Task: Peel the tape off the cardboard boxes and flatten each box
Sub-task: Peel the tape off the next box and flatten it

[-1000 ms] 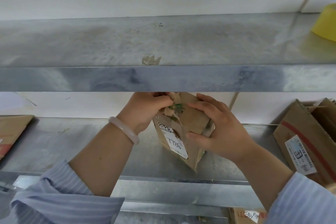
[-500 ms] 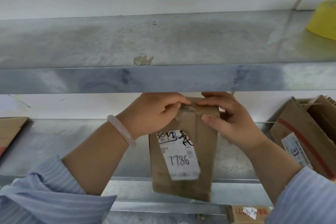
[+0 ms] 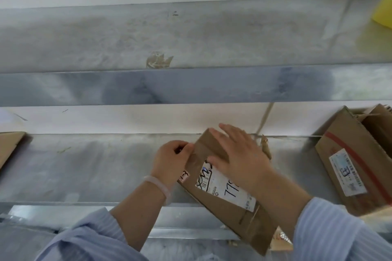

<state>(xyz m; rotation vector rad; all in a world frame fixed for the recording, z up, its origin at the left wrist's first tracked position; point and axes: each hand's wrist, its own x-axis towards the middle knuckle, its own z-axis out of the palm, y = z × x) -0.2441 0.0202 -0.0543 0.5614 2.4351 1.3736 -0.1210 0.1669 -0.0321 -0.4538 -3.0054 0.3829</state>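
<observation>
Box (image 3: 224,197) now tilted flat on shelf (image 3: 84,171) — R hand (image 3: 237,154) pressing it.

Your small brown cardboard box (image 3: 228,195) lies tilted on the metal shelf (image 3: 84,171), white printed label (image 3: 224,188) facing up, with glossy clear tape (image 3: 196,155) along its upper left edge.
</observation>
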